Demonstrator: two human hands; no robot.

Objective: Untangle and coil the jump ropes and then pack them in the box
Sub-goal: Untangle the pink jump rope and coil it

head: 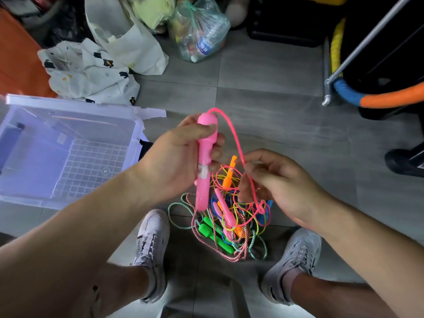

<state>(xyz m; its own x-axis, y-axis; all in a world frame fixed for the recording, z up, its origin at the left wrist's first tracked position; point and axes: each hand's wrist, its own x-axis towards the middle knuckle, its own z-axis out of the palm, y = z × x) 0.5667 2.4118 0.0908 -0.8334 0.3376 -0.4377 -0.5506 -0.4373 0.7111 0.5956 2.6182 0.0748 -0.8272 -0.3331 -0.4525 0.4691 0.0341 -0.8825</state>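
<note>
Pink handle [205, 157] in left hand [174, 161] | right hand [280, 182] pinches pink cord [231, 131]

Your left hand [176, 161] grips a pink handle [205, 161] upright; its pink cord [231, 131] loops over the top and down to your right hand [277, 182], which pinches it. Under both hands sits a tangled pile of jump ropes [227, 226] on the floor [275, 111], between your shoes. Clear box [68, 152] sits open at left.

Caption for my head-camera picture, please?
Left hand grips pink plastic jump-rope handle; right hand pinches its pink cord.
</note>
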